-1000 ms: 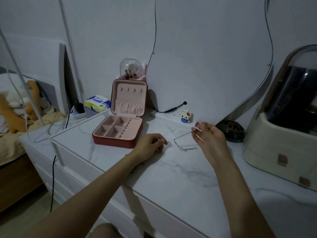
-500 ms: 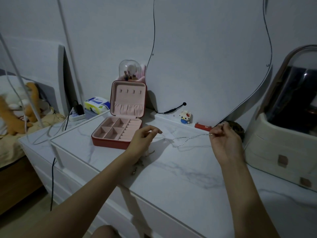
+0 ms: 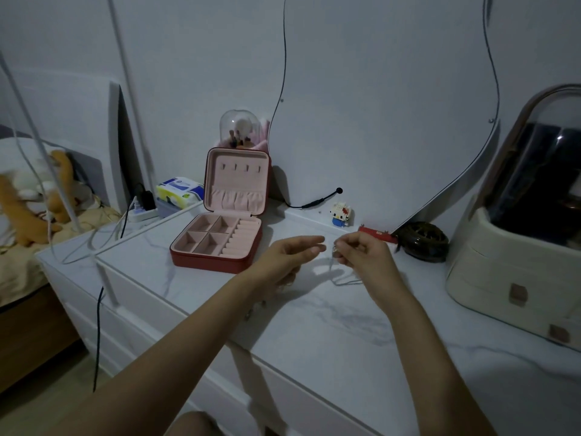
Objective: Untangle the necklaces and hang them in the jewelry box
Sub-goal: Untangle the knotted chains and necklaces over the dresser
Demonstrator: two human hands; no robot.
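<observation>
Silver necklace chain point(image 3: 334, 262): thin, hangs from the right hand point(image 3: 361, 256) near frame centre, its lower loop trailing onto the white marble-pattern dresser top point(image 3: 330, 325) at about 6 o'clock of the fingers. Half a second ago the chain was stretched nearly flat between two hands held well apart; now it droops in a short vertical run and the hands are close together, fingertips almost meeting. Right hand: fingers curled, pinching the chain's upper end; it has come in toward centre from its earlier spot near the dark round dish point(image 3: 423, 242). Left hand point(image 3: 292, 256): fingers extended and loosely relaxed, pointing toward 3 o'clock at the right hand; whether it touches the chain I cannot tell. A second small tangle of jewelry point(image 3: 254, 309) lies on the dresser under the left wrist, detail too dim to resolve. Jewelry box point(image 3: 220, 240): red outside, pink lining, open, lid upright with four hooks, at 9 o'clock of the hands, position unchanged. At 12 to 1 o'clock of the hands: small block figure point(image 3: 341, 213) and a red flat item point(image 3: 377, 235). At 3 o'clock: cream cosmetics case point(image 3: 509, 269).
</observation>
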